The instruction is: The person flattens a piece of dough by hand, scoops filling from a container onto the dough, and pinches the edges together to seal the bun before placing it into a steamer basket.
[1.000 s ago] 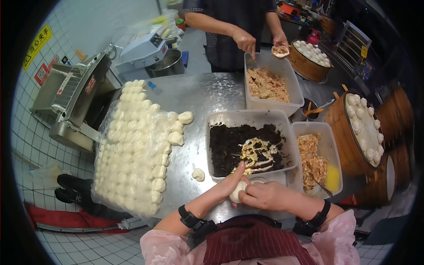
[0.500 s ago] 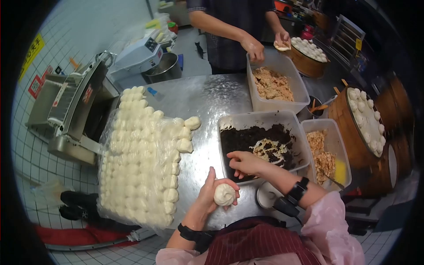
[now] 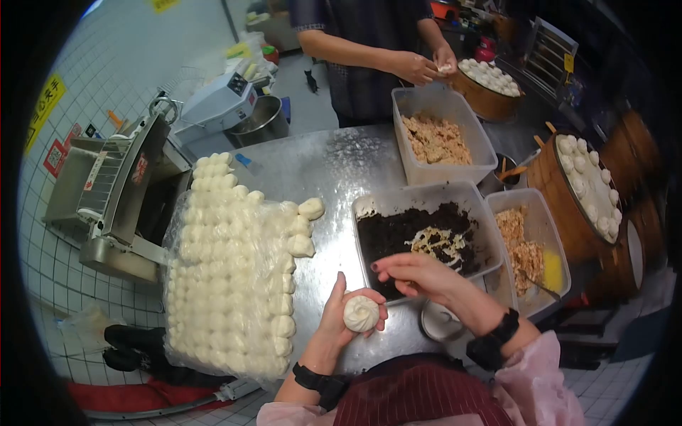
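A pleated, closed bun (image 3: 361,314) of white dough rests in my left hand (image 3: 335,318), with the fingers wrapped round beneath it and the thumb raised. Up and to the right, my right hand (image 3: 420,273) hovers over the near edge of a plastic bin (image 3: 362,245) of dark filling (image 3: 398,231). Its fingers are loosely bent and apart, with dark smears at the tips and nothing seen between them. A paler patch of filling (image 3: 442,243) lies on the dark mass. On the left, rows of dough balls (image 3: 227,284) lie partly under clear plastic film.
Across the table a co-worker's hands (image 3: 426,67) pinch a piece of dough above a bin of pinkish filling (image 3: 435,138). At right are a smaller filling bin (image 3: 522,248) and steamers (image 3: 568,199) of buns. A dough machine (image 3: 128,192) stands left; a white round container (image 3: 440,323) sits near my right wrist.
My right hand has lifted slightly away from the bun, to the right, with its fingers less curled. The co-worker's hands have come together on the dough, away from the filling.
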Action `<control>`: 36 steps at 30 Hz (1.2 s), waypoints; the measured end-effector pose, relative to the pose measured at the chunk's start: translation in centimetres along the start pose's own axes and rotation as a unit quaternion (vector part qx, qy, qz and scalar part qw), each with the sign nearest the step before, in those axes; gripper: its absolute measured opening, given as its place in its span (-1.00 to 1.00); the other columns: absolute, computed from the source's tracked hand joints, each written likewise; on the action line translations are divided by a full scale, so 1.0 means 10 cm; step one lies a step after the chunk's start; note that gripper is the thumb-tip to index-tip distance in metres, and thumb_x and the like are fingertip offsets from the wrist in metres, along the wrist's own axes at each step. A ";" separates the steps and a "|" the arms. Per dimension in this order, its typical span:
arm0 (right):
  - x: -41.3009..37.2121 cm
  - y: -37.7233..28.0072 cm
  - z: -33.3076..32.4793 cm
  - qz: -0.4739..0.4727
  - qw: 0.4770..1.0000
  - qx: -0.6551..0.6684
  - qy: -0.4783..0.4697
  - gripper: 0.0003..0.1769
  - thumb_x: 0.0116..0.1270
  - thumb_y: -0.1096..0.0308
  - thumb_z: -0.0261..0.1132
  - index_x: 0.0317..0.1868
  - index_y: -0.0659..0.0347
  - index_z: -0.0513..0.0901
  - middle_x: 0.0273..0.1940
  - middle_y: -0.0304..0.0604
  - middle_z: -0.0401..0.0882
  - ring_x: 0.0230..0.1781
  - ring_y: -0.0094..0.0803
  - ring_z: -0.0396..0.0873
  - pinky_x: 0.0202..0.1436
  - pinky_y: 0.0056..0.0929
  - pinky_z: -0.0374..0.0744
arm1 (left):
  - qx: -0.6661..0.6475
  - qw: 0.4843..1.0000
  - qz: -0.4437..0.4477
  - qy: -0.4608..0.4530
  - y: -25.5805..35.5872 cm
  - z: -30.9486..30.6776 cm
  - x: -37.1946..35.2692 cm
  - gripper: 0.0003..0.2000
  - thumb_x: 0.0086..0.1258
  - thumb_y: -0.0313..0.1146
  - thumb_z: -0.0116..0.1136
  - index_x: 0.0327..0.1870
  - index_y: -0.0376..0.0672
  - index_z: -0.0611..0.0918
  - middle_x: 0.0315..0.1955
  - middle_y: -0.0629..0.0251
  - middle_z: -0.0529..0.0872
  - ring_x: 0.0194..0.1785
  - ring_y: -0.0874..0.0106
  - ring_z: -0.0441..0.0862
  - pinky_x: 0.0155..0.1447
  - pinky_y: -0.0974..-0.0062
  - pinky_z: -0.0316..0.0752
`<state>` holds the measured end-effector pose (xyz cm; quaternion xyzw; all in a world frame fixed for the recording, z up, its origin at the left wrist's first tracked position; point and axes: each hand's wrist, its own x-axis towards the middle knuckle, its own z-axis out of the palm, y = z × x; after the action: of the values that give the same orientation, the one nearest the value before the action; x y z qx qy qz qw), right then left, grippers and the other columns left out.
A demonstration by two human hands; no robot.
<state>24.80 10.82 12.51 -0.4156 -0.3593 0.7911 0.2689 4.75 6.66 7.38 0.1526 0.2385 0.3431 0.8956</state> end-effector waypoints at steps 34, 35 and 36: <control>-1.99 -0.27 -1.00 -0.484 0.681 -0.512 0.199 -0.55 0.02 0.55 0.31 0.00 0.22 0.55 -0.12 -0.06 0.61 -0.23 -0.19 0.57 -0.18 -0.35 0.54 | 0.233 0.971 0.028 0.042 -0.90 1.87 1.31 -0.24 0.40 0.30 -0.56 -0.20 -0.27 0.57 -0.47 0.19 0.65 -0.51 0.40 0.62 -0.57 0.48 0.54; -2.02 -0.29 -1.07 -0.499 0.671 -0.513 0.195 -0.57 0.02 0.56 0.30 -0.01 0.23 0.55 -0.12 -0.05 0.61 -0.22 -0.18 0.57 -0.17 -0.35 0.55 | 0.254 0.966 0.006 0.047 -0.95 1.90 1.37 -0.25 0.40 0.30 -0.55 -0.21 -0.26 0.57 -0.48 0.21 0.65 -0.52 0.41 0.62 -0.58 0.49 0.54; -2.05 -0.30 -1.15 -0.499 0.671 -0.512 0.196 -0.57 0.02 0.56 0.30 -0.01 0.23 0.55 -0.12 -0.05 0.61 -0.22 -0.18 0.57 -0.17 -0.35 0.55 | 0.241 0.969 -0.009 0.056 -0.99 1.95 1.44 -0.28 0.40 0.30 -0.49 -0.22 -0.25 0.57 -0.50 0.23 0.64 -0.54 0.44 0.62 -0.61 0.51 0.53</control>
<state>45.47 1.73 19.87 -0.3923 -0.8010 0.1313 0.4328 29.86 7.32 14.72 0.3421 0.3654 0.2759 0.8206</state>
